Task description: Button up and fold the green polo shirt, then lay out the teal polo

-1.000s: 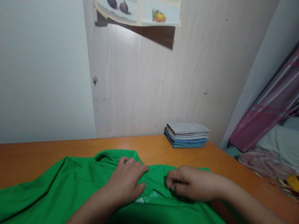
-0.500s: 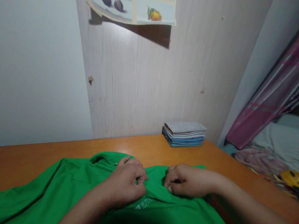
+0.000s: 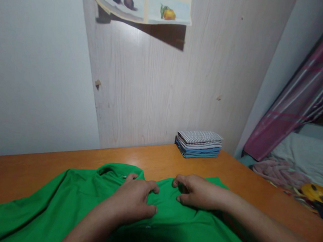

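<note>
A green shirt (image 3: 86, 201) lies spread over the near part of the table, its collar (image 3: 120, 168) toward the far side and a sleeve reaching to the left. My left hand (image 3: 136, 199) rests on the cloth just below the collar, thumb and forefinger apart. To its right, my right hand (image 3: 195, 191) touches the shirt near its far edge, with a gap between thumb and fingers. Neither hand grips the cloth. A small whitish mark shows on the fabric below my left thumb. The bottom of the shirt runs out of view.
On the orange wooden table (image 3: 70, 160), a stack of folded cloths (image 3: 199, 145) stands at the back against the wall. A sheet with fruit pictures (image 3: 168, 12) hangs above. At right are a pink curtain (image 3: 288, 98), bedding (image 3: 311, 153) and a yellow object (image 3: 313, 192).
The fingers of both hands have loosened from a closed pinch on the shirt and spread apart. White print that showed between the hands is now mostly covered by cloth.
</note>
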{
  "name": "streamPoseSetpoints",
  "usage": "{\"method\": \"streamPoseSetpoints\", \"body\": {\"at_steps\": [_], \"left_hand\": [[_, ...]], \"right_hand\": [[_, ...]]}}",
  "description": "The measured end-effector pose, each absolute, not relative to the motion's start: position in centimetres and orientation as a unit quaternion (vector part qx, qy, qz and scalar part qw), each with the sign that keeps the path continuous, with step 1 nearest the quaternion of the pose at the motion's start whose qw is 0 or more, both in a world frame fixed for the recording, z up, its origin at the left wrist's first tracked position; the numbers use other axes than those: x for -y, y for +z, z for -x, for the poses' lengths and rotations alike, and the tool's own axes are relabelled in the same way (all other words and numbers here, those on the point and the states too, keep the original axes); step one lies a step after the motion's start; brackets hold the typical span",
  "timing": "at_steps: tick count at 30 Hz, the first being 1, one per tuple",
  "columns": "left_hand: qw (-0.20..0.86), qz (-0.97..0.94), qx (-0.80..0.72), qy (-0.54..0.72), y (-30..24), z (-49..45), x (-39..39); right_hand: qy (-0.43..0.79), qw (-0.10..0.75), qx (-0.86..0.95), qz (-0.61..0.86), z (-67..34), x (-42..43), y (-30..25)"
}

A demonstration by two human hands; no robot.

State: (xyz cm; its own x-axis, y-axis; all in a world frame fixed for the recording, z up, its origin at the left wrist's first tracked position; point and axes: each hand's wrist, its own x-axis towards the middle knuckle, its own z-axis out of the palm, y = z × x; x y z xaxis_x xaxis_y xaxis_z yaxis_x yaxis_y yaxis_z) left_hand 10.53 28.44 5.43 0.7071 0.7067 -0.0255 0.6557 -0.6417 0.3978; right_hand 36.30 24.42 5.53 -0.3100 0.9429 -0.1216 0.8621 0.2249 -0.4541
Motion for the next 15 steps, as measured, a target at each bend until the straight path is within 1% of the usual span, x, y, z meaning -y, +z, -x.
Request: {"method": "streamPoseSetpoints", "body": {"at_steps": [4,7,11,15], "left_hand": [[0.188,-0.910,-0.369,0.036,5.6,-10.5,-28.5],[0.181,-0.914,-0.362,0.036,5.6,-10.7,-28.5],[0.185,-0.912,-0.364,0.043,5.4,-10.6,-28.6],[0.191,-0.911,-0.361,0.049,5.4,-10.6,-28.5]], "right_hand": [[0.209,0.083,0.784,0.578,-35.4,-24.4,5.0],[0.171,0.082,0.792,0.580,-34.7,-24.7,4.3],[0.132,0.091,0.798,0.581,-34.1,-25.2,3.5],[0.125,0.118,0.787,0.593,-34.4,-25.8,3.0]]}}
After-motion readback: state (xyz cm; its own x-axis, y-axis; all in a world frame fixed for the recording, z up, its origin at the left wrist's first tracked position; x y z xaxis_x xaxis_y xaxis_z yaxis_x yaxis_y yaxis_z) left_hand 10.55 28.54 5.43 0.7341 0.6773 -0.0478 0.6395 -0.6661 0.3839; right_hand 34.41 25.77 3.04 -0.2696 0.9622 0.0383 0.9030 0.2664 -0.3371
